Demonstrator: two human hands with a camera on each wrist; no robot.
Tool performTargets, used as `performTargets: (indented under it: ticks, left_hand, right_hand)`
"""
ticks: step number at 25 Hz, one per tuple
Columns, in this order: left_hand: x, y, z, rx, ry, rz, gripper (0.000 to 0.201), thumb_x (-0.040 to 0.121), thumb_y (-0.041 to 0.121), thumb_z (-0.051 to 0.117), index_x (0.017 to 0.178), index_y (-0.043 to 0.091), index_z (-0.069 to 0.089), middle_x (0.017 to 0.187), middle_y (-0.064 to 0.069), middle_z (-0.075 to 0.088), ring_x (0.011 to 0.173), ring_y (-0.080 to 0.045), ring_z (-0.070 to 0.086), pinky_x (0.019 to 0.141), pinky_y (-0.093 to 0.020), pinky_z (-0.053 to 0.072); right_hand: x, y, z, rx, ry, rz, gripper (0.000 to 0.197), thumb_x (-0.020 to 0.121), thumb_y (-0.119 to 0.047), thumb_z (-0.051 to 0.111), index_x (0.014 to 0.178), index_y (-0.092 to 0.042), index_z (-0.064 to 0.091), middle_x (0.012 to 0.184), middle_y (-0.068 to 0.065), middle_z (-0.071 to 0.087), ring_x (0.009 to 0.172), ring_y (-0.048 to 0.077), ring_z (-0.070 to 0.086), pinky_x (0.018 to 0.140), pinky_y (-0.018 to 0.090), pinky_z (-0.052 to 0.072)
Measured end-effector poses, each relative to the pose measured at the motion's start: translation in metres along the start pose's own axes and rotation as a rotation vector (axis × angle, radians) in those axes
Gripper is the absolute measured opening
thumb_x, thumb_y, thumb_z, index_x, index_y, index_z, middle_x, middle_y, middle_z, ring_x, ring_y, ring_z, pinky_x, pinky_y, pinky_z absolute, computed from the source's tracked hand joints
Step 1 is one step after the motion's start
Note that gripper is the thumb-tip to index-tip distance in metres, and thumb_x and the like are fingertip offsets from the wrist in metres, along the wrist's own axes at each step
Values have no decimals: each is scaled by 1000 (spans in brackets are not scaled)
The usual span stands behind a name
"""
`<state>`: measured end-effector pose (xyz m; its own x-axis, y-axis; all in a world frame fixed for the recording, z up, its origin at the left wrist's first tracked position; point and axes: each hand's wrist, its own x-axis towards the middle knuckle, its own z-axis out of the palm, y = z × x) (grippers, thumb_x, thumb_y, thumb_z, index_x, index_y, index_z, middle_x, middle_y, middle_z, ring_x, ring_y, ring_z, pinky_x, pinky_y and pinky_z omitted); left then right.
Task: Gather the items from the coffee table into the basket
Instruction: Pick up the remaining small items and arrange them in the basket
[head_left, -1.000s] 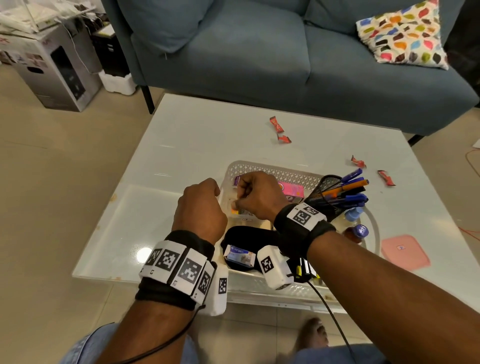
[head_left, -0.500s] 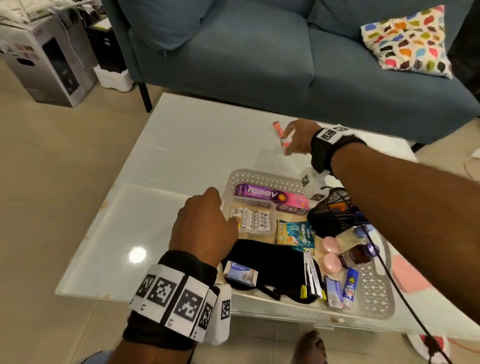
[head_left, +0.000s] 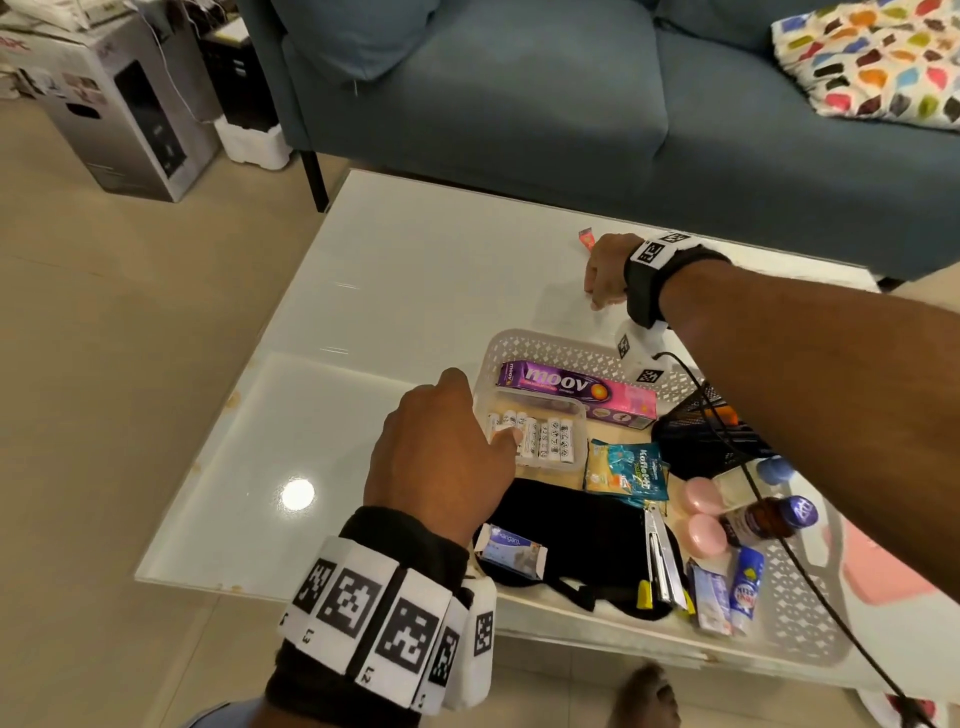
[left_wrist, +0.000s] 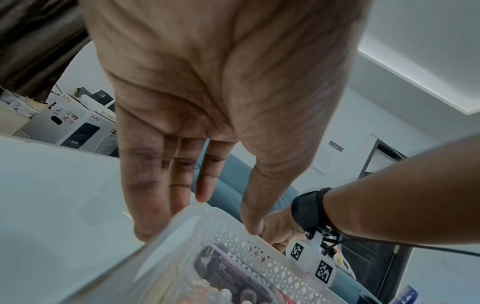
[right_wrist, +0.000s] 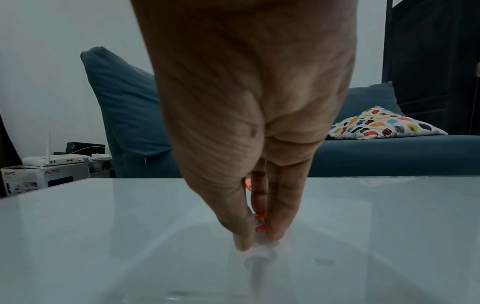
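A white lattice basket (head_left: 566, 349) stands on the glass coffee table (head_left: 395, 291), filled with a purple Moov box (head_left: 571, 389), a clear battery case (head_left: 545, 441), a black pouch and small bottles. My left hand (head_left: 441, 447) holds the basket's left rim (left_wrist: 233, 228), thumb inside by the batteries and fingers down the outside wall. Beyond the basket, my right hand (head_left: 602, 278) reaches down to the tabletop. In the right wrist view it (right_wrist: 255, 236) pinches a red candy wrapper (right_wrist: 259, 221) between thumb and fingers. A second red wrapper (head_left: 586, 239) lies just past it.
A blue sofa (head_left: 519, 104) with a patterned cushion (head_left: 872, 62) runs along the table's far side. Cardboard boxes (head_left: 119, 104) stand on the floor at the left. A pink flat item (head_left: 878, 577) lies right of the basket. The right arm covers the table's right part.
My right hand left the basket, reached across to the far side of the table and closed its fingertips on a red wrapper. The left hand stayed at the basket's rim.
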<state>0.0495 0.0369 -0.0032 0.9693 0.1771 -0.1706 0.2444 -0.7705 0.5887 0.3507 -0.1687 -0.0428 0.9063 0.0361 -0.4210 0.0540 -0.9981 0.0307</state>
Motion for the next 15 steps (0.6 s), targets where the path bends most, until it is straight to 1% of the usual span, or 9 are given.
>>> performTargets:
  ticks: [1,2,3,5,7,8,10,12,15]
  left_hand:
    - [0,1,0,-1,-1,1,36,88,51,68,104,26,47,105,2,64,87,-15,56,72,-27,42]
    - [-1,2,-1,-2,-5,1,36,88,51,68,103,27,46,106,2,64,86,-14,54,72,-26,42]
    - [-1,3,-1,-5,-10,-1,37,88,51,68,104,26,46,107,2,64,86,-14,54,72,-26,42]
    - [-1,3,-2,-7,-15,-7,39,88,52,69,107,25,48,107,1,64,87,-15,57,73,-26,43]
    - [0,4,-2,-6,-15,-16,41,87,53,69,110,23,50,106,1,63,89,-16,58,73,-27,43]
    - [0,4,-2,-7,-14,-18,42,87,53,69,110,23,50,105,2,62,87,-15,57,73,-27,42]
    - [0,4,-2,-8,-17,-20,42,88,53,68,111,23,50,102,5,59,86,-12,53,72,-26,41]
    - [0,4,-2,-6,-21,-20,43,88,53,68,113,23,50,102,5,58,86,-11,52,73,-25,41]
    - [1,4,-1,2,-24,-23,45,88,53,68,116,22,51,111,1,63,89,-12,51,75,-26,42]
  right_hand:
    - [9,5,2,-15,5,14,21,52,-20,87,72,-19,80,83,0,78,74,24,75,75,34,62]
    - [16,10,5,-35,15,20,26,50,-24,86,75,-17,80,79,2,78,73,25,75,77,39,64]
    - [19,12,8,-37,33,23,31,51,-26,86,79,-15,79,77,2,78,73,25,76,79,42,64]
    - [0,3,4,-12,42,5,29,59,-25,90,83,-13,79,80,3,79,78,24,76,83,42,63]
    - [-12,-2,2,1,28,-10,22,69,-18,89,88,-11,80,86,5,80,85,24,77,87,41,63]
    - [-18,-3,1,11,23,-19,21,71,-13,89,89,-10,80,87,6,79,86,24,77,88,41,63]
    - [-21,-1,0,95,-13,-46,26,69,-9,92,91,-10,78,86,7,78,79,22,76,84,40,64]
    - [-24,1,1,139,-66,-77,31,68,-10,95,92,-12,77,83,6,78,76,20,77,81,38,64]
    - [-25,0,3,134,-55,-87,22,74,-9,91,92,-9,78,82,7,78,79,22,78,83,38,64]
